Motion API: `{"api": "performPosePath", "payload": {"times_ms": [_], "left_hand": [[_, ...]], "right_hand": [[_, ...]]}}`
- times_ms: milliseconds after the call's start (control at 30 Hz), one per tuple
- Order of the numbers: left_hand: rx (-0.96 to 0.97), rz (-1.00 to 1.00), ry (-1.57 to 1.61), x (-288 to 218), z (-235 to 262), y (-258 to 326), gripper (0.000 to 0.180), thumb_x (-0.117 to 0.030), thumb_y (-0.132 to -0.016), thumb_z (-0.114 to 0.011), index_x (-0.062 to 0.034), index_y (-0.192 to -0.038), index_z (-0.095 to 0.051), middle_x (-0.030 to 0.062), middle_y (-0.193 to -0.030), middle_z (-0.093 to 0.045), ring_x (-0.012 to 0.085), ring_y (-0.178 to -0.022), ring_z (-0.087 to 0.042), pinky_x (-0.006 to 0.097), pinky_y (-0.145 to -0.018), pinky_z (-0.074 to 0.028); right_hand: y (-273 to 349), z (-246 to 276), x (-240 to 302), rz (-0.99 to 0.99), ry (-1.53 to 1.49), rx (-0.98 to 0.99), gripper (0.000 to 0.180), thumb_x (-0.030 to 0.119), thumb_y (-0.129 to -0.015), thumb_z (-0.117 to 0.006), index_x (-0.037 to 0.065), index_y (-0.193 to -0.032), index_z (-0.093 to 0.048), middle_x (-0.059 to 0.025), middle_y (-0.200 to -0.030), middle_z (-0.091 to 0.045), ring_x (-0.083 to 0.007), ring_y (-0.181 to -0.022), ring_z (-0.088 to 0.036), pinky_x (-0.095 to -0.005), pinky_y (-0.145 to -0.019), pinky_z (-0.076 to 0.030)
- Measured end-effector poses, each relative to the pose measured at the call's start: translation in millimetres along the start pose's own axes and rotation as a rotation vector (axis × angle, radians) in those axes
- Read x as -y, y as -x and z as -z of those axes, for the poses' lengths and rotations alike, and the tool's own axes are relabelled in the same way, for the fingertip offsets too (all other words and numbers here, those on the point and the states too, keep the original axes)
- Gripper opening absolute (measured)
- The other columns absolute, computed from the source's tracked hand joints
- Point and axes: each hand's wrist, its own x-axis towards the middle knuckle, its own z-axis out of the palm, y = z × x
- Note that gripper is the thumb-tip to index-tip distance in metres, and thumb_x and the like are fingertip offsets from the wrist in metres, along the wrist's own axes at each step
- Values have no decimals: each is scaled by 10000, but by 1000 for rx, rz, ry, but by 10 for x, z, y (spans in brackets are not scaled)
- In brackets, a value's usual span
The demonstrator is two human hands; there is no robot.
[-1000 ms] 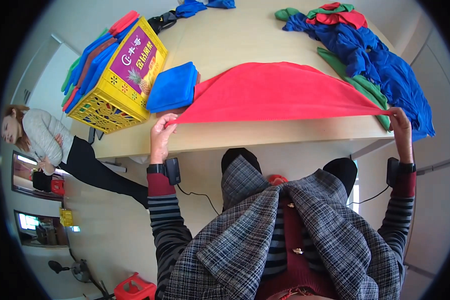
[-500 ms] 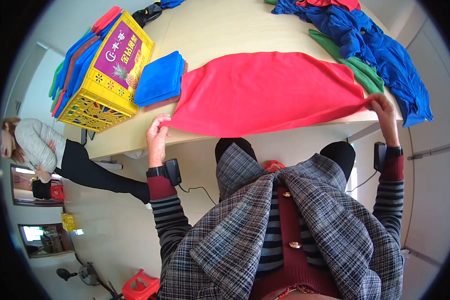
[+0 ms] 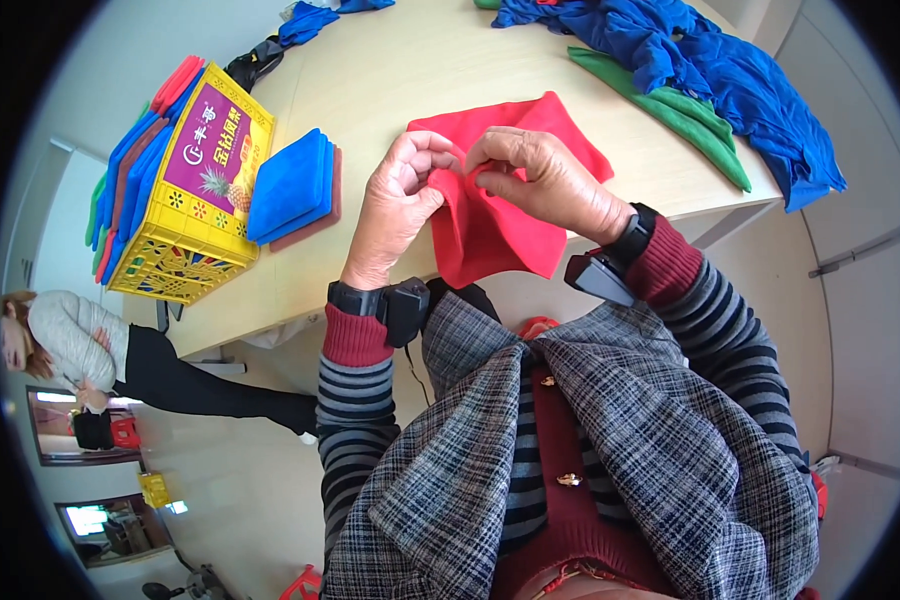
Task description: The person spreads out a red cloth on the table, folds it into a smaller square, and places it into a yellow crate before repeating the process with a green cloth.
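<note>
A red cloth [image 3: 500,235] is bunched and partly folded between my hands, part of it lying on the table and its lower part hanging at the near edge. My left hand [image 3: 398,195] pinches its left side between thumb and fingers. Close beside it, my right hand [image 3: 550,180] is closed on the cloth's upper middle, thumb against the fingers. The two hands nearly meet. To their left, a stack of folded blue cloths [image 3: 292,187] rests on a brown folded cloth [image 3: 315,232].
A yellow plastic crate [image 3: 192,240] at the left holds several folded cloths in blue, red, green and brown. Loose blue cloths [image 3: 760,110] and a green cloth [image 3: 670,115] lie at the table's right. Another person [image 3: 80,340] stands at the far left.
Both hands have come together from the cloth's outer corners toward the middle. The red cloth was spread wide and is now gathered narrower, drawn off the green cloth's side.
</note>
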Motion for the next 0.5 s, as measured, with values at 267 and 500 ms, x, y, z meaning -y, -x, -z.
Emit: {"api": "performPosePath", "payload": {"times_ms": [267, 500], "left_hand": [[134, 86, -40, -7, -3, -13, 489, 159, -845, -533, -51, -1286, -520, 45, -1080, -662, 123, -1049, -626, 263, -932, -502], [241, 81, -133, 21, 59, -41, 653, 200, -806, -494, -69, -1401, -476, 53, -1194, -660, 138, -1167, -610, 276, -996, -480]], "right_hand": [[50, -83, -1, 5, -51, 32, 310, -22, -896, -695, 66, -1190, -652, -89, -1070, -705, -216, -1026, -702, -341, -915, -579], [51, -92, 82, 24, 24, 86, 430, -5, -899, -674, 78, -1314, -601, -130, -1158, -698, -284, -1094, -690, -386, -958, -566]]}}
